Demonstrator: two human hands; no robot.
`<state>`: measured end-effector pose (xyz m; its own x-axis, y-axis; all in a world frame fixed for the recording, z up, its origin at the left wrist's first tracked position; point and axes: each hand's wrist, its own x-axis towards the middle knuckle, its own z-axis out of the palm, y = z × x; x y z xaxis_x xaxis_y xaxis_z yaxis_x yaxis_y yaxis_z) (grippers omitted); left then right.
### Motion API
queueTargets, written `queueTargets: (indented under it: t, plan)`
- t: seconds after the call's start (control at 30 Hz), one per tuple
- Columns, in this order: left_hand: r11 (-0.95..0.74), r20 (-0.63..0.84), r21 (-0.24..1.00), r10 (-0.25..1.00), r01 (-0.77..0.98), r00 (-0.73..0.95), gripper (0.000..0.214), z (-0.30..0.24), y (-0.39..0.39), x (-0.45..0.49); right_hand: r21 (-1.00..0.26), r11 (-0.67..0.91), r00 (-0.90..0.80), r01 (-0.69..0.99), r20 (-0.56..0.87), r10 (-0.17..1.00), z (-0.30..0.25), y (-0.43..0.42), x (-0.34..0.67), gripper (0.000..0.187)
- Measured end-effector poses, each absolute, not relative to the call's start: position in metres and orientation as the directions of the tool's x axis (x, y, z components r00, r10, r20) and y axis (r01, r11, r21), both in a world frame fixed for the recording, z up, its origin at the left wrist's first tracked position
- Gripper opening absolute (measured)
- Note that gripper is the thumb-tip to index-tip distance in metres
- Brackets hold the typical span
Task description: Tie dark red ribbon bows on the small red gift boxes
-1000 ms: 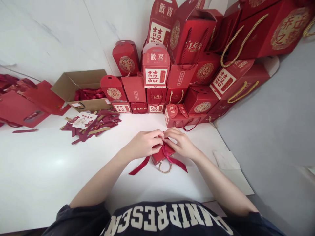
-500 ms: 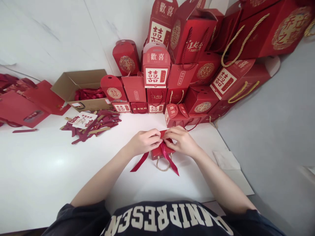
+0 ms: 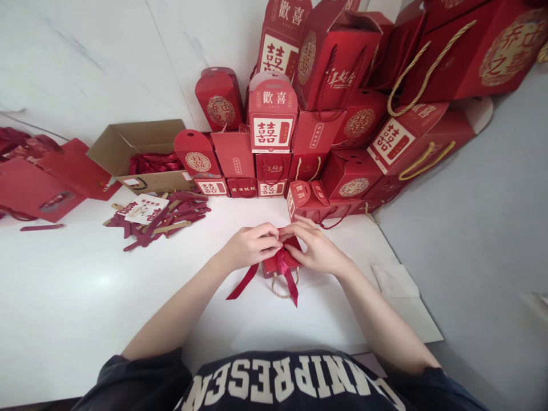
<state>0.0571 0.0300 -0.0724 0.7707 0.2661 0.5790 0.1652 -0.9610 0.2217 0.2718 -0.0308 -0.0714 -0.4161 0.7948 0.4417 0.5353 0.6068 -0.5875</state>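
A small red gift box (image 3: 274, 266) with a twisted cord handle (image 3: 280, 295) lies on the white table in front of me. Over its top, my left hand (image 3: 256, 246) pinches a dark red satin ribbon (image 3: 287, 276) near its middle. From the other side my right hand (image 3: 311, 244) has its fingers closed on the same ribbon, close to the left fingertips. One ribbon tail hangs out to the left past the box, and another drapes down the front over the cord. My fingers hide the spot where the ribbon crosses.
Stacked red gift boxes (image 3: 274, 125) line the wall behind. An open cardboard box (image 3: 158, 182) holds red ribbon, with a heap of dark red tags (image 3: 171, 220) before it. Red bags (image 3: 38, 182) lie far left; white paper (image 3: 394, 279) lies at right.
The front ribbon tail has swung left and now hangs straighter over the cord handle. My right fingers have shifted slightly at the ribbon, while my left hand stays nearly still.
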Motion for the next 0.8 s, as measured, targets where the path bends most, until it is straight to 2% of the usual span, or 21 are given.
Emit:
queueTargets:
  t: [0.17, 0.3, 0.43, 0.63, 0.8]
  plan:
    - [-0.944, 0.553, 0.291, 0.301, 0.158, 0.777, 0.011, -0.0737, 0.0318, 0.056, -0.564, 0.602, -0.372, 0.565, 0.477, 0.796, -0.0681, -0.0318, 0.271, 0.023]
    - [-0.927, 0.539, 0.347, 0.32, 0.141, 0.779, 0.011, -0.0748, 0.0329, 0.0554, -0.558, 0.595, -0.419, 0.579, 0.422, 0.804, -0.0646, -0.033, 0.271, 0.034]
    - [-0.921, 0.535, 0.364, 0.331, 0.141, 0.777, 0.01, -0.0751, 0.0336, 0.055, -0.533, 0.602, -0.407, 0.594, 0.446, 0.797, -0.0641, -0.0332, 0.2695, 0.03]
    - [-0.913, 0.521, 0.379, 0.345, 0.151, 0.78, 0.011, -0.0748, 0.0334, 0.0544, -0.577, 0.583, -0.421, 0.573, 0.403, 0.813, -0.0641, -0.0339, 0.2681, 0.036]
    - [-0.908, 0.52, 0.388, 0.356, 0.156, 0.777, 0.011, -0.0744, 0.0331, 0.0547, -0.566, 0.544, -0.37, 0.619, 0.4, 0.838, -0.0646, -0.0342, 0.268, 0.039]
